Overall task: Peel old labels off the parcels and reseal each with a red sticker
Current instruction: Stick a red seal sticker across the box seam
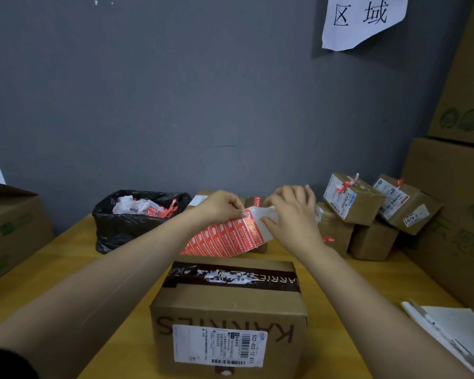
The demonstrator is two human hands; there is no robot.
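Red stickers cover most of a sticker sheet [225, 240] that is held up in the air over the far edge of the parcel [227, 307], between both hands. The left hand [220, 206] pinches the sheet's upper edge, thumb and curled fingertips closed on a red sticker at the boundary with the bare white backing. The right hand [293, 214] holds that bare white end, with the thumb pressed on its face and the fingers bent over the top; whether they press the back of the sheet cannot be told.

The parcel, a brown box printed KARRIES, stands on the yellow table [99, 247] at centre, near the person. A white shipping label [219, 346] with barcodes is on its near face. A dark tape [230, 277] band runs across its top from left to right, with torn white scraps stuck along it.

To the far left on the table is a black bin bag [137, 220], open, with white and red scraps inside. To the far right, small parcels [353, 199] are piled against each other, several with red stickers and white labels. Large cartons [449, 203] rise at the right edge, and another carton stands at the left edge. A paper sign [364, 20] hangs on the grey wall. White paper [460, 326] with a pen [443, 335] along its left side lies at the near right.
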